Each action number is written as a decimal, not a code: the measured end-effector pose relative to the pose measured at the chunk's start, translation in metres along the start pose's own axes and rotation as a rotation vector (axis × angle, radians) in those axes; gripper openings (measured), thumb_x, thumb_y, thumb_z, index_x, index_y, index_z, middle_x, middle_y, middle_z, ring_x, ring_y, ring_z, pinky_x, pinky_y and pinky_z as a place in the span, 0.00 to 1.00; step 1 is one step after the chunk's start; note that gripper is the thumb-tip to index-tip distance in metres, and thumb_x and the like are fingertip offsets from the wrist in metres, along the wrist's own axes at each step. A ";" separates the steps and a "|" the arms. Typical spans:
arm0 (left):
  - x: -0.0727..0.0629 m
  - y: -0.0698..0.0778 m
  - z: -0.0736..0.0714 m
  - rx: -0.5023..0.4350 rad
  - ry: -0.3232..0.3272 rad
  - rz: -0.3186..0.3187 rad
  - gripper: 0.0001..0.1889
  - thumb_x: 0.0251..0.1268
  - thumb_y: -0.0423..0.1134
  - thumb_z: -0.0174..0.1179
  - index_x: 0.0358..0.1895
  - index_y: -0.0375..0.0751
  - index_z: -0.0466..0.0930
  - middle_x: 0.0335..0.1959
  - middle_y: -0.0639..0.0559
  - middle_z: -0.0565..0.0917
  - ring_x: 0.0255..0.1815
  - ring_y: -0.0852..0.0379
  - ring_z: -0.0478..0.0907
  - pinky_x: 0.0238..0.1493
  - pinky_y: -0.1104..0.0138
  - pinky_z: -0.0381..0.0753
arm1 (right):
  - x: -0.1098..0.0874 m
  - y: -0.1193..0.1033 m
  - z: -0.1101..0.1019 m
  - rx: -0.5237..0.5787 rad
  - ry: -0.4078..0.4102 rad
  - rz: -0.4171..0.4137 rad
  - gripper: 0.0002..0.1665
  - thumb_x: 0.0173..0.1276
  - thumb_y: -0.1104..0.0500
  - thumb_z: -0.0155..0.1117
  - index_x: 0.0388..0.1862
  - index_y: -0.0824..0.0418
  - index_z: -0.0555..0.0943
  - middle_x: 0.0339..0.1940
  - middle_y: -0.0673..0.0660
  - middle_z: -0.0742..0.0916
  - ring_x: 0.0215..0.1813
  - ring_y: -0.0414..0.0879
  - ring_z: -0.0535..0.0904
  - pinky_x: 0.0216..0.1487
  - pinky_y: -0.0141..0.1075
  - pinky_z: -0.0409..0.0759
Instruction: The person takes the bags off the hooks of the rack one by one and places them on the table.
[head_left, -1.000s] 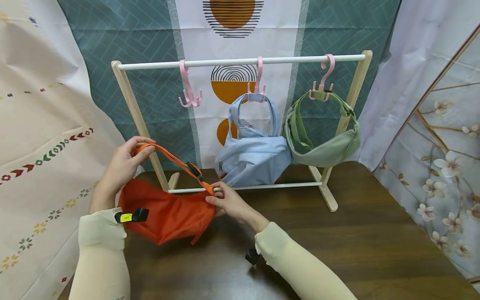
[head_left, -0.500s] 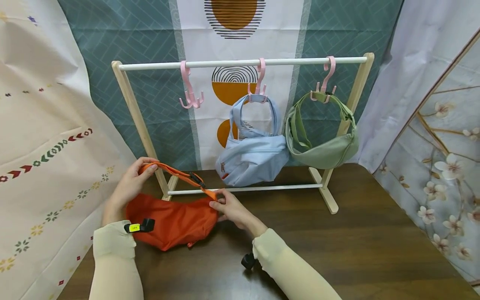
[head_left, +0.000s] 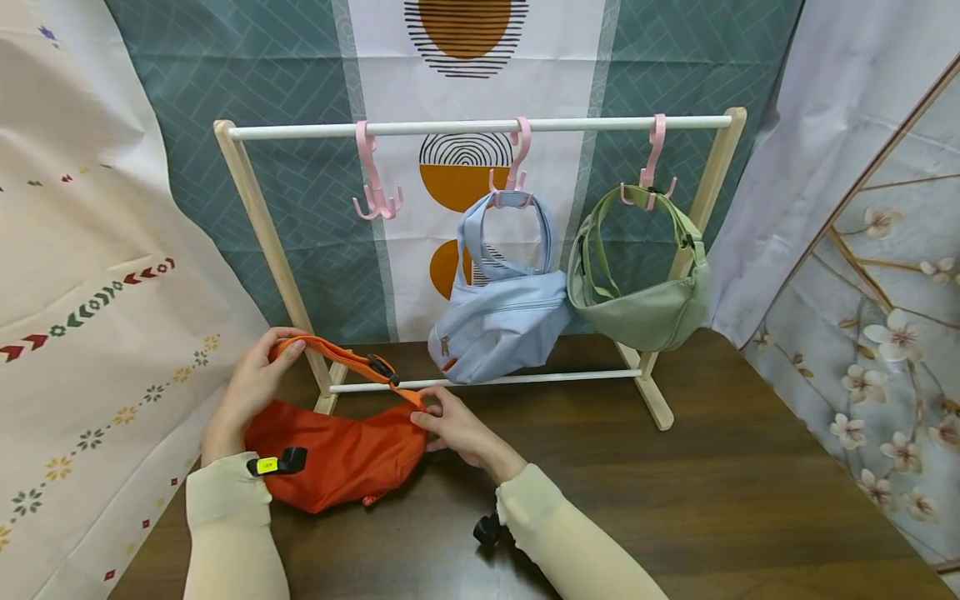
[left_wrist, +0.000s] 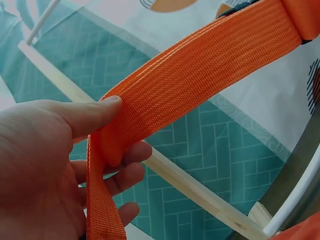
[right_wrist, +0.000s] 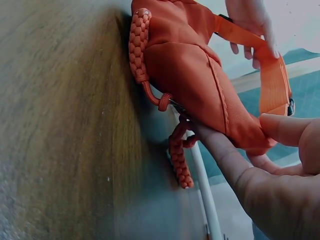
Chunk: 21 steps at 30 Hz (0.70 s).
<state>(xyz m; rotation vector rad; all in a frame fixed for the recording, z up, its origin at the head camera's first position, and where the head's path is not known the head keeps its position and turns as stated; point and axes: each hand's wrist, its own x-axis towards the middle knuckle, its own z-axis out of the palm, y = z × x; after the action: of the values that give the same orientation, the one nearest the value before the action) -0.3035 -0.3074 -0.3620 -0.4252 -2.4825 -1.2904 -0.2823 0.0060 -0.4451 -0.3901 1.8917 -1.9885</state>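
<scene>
An orange-red shoulder bag [head_left: 337,454] hangs low over the table between both hands. My left hand [head_left: 258,375] pinches its folded orange strap [left_wrist: 200,70] between thumb and fingers. At the bag's right end, where strap meets body, my right hand [head_left: 457,425] pinches the corner with thumb and fingers. One right finger lies along the bag's underside in the right wrist view, near a braided zipper pull [right_wrist: 180,155]. A black buckle [head_left: 382,368] sits on the strap between the hands. Up and behind, a pink hook [head_left: 377,179] holds nothing.
A rack with a white top bar [head_left: 442,127] and wooden legs stands on the brown table [head_left: 720,483]. A light blue bag [head_left: 502,325] hangs from its middle pink hook, a green bag [head_left: 645,308] from the right one. Patterned cloths surround the table.
Both hands came down with the orange-red bag, the left hand most, so the bag sits lower and its strap is less raised. Both hands keep their hold.
</scene>
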 end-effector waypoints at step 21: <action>0.000 -0.036 0.017 0.271 -0.114 -0.100 0.19 0.84 0.45 0.52 0.61 0.33 0.76 0.50 0.33 0.84 0.44 0.42 0.77 0.43 0.56 0.72 | 0.005 0.015 -0.007 0.063 0.044 0.064 0.23 0.81 0.65 0.57 0.71 0.65 0.67 0.45 0.58 0.82 0.43 0.49 0.84 0.41 0.43 0.86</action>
<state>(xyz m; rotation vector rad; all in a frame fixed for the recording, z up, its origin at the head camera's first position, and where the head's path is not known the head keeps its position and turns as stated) -0.3203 -0.3134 -0.3976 -0.3191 -2.7554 -0.9661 -0.2894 0.0098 -0.4607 -0.2676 1.8382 -2.0251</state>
